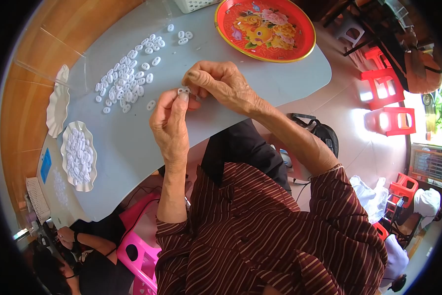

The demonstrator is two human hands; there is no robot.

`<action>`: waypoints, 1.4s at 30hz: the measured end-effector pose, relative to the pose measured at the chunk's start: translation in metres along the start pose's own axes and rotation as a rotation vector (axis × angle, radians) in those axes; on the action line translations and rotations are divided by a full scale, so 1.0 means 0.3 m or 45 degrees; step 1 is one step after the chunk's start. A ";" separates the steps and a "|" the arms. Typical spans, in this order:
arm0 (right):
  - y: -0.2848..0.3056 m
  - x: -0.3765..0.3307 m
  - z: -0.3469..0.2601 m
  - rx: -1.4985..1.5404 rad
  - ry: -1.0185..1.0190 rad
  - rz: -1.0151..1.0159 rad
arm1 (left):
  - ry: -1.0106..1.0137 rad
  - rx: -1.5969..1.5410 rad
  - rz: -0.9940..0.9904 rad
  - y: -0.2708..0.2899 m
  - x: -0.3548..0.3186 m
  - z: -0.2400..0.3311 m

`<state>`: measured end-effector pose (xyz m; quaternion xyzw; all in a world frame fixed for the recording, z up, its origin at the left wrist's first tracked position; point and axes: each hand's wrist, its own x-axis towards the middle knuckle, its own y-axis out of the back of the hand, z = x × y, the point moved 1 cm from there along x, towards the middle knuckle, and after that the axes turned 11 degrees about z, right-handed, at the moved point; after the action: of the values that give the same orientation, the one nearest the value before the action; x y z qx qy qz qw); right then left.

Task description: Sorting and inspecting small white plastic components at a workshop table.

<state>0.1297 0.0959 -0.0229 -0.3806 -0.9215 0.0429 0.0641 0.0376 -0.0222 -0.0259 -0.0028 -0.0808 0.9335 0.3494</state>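
Head view: you sit at a pale grey-blue table point(132, 147), both bare hands meeting above it near its front edge. Your left hand point(170, 125) grasps a small white two-holed piece point(183, 90) between thumb and bent fingers, thumb uppermost. That pinch likely steadies the piece while leaving its upper side free for your other hand. Your right hand point(227, 89) comes in from the right, fingers curled and thumb bent over them, the tips right at the piece; whether they grip something tiny of their own, you cannot tell from here, as the fingers hide it.

Your left forearm rises almost straight from the lower edge, wrist upright. Your right forearm slants up and leftward from the striped sleeve point(329, 189), its wrist bent so the hand points left toward the other.

Beyond your left hand lies a loose spread of white oval two-holed pieces point(127, 81), probably left there so single ones are easy to pick up. Farther left, a scalloped white dish point(94, 172) holds a heap of similar white pieces, perhaps to keep them apart from the spread. A red floral tray point(304, 32) with a gold rim stands at the table's far right, well clear of your working space.
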 end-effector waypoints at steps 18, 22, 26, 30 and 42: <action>0.052 -0.044 0.009 0.009 0.080 0.175 | -0.943 1.067 -0.287 0.038 0.188 0.040; 0.063 -0.049 0.007 -0.065 0.074 0.139 | -0.853 1.269 -0.532 -0.012 0.206 0.037; 0.069 -0.053 0.011 -0.149 0.059 0.129 | -0.759 1.329 -0.607 -0.039 0.217 0.037; 0.065 -0.050 0.013 -0.094 0.085 0.148 | -0.819 1.284 -0.586 -0.023 0.234 0.016; 0.063 -0.044 0.015 0.264 0.002 0.237 | -0.899 0.814 -0.362 -0.043 0.116 0.025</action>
<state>0.1514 0.0998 -0.0309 -0.4557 -0.8729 0.1434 0.0997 0.0192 0.0090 -0.0146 0.4318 0.0967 0.7986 0.4079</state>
